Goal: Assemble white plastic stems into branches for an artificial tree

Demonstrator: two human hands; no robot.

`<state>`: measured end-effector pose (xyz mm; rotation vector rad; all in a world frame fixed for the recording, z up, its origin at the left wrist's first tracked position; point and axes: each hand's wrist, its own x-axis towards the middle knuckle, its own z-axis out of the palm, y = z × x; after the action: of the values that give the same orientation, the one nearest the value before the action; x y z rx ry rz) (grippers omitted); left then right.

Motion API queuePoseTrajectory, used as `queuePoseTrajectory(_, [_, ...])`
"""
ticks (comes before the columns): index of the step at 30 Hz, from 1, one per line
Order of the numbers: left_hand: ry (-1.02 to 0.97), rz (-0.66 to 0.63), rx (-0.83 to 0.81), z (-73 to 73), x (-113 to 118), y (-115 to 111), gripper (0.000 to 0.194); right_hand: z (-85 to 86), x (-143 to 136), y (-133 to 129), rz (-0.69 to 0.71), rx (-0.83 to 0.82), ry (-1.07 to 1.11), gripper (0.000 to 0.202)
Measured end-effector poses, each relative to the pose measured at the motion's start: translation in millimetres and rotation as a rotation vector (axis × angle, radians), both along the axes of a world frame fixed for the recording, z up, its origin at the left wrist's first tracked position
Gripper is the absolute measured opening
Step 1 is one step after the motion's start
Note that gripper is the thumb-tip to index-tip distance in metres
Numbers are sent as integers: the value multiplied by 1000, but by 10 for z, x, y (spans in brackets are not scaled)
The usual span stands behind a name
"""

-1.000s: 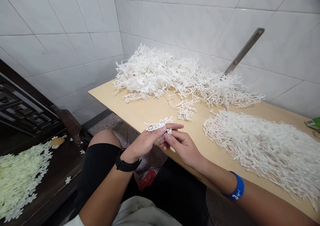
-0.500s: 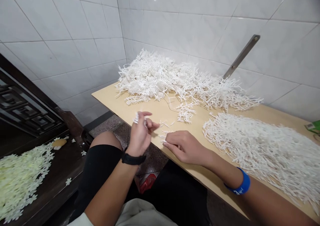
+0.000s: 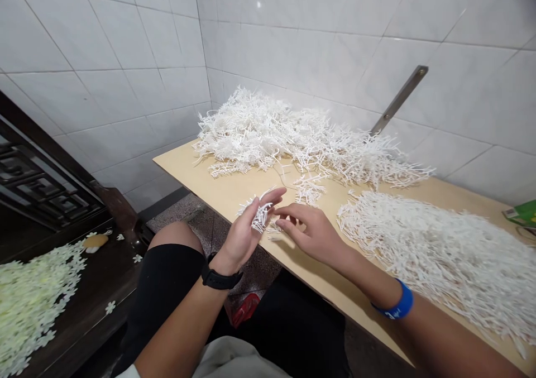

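In my left hand (image 3: 247, 227) lies a small bunch of thin white branched plastic stems (image 3: 261, 216), resting across the palm under the thumb with the fingers stretched out. My right hand (image 3: 307, 230) is just right of it, above the table's near edge. Its fingers are bent, the thumb and index tips are slightly apart, and no piece shows between them. A few loose white stems (image 3: 274, 236) lie on the tabletop below the hands. Behind them sits a small white branched cluster (image 3: 310, 191).
A tangled heap of white branched stems (image 3: 268, 127) fills the back of the wooden table (image 3: 180, 163). Another pile of short white stems (image 3: 444, 249) spreads on the right. At left, pale flower pieces (image 3: 33, 294) lie on a dark wooden bench (image 3: 84, 322). A metal bracket (image 3: 397, 101) rises against the wall.
My left hand has turned and its fingers have straightened, bringing the bunch into clear view beside the right hand. My right hand has lifted slightly off the loose stems, and its fingertips have parted.
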<state>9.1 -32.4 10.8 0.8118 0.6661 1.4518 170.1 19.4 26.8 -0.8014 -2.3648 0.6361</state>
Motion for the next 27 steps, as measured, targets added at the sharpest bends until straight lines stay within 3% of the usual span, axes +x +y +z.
queuePoseTrajectory(4, [62, -120, -1, -8, 38, -47, 45, 34, -96, -116, 97, -458, 206, 28])
queuePoseTrajectory(7, [169, -125, 8, -13, 69, -70, 47, -1, -128, -153, 120, -569, 214, 36])
queuePoseTrajectory(12, [276, -58, 29, -72, 62, -58, 52, 26, -121, -181, 198, -517, 183, 45])
queuePoseTrajectory(15, [339, 36, 51, -96, 48, -42, 53, 88, -118, -194, 262, -424, 205, 46])
queuePoseTrajectory(18, [374, 128, 56, -94, 75, -35, 54, 125, -126, -189, 305, -441, 206, 47])
queuePoseTrajectory(23, [240, 194, -35, -93, 134, -13, 51, 145, -119, -183, 304, -446, 200, 47])
queuePoseTrajectory(27, [-8, 290, -220, -62, -12, 56, 48, 149, -56, -187, 365, -422, 77, 46])
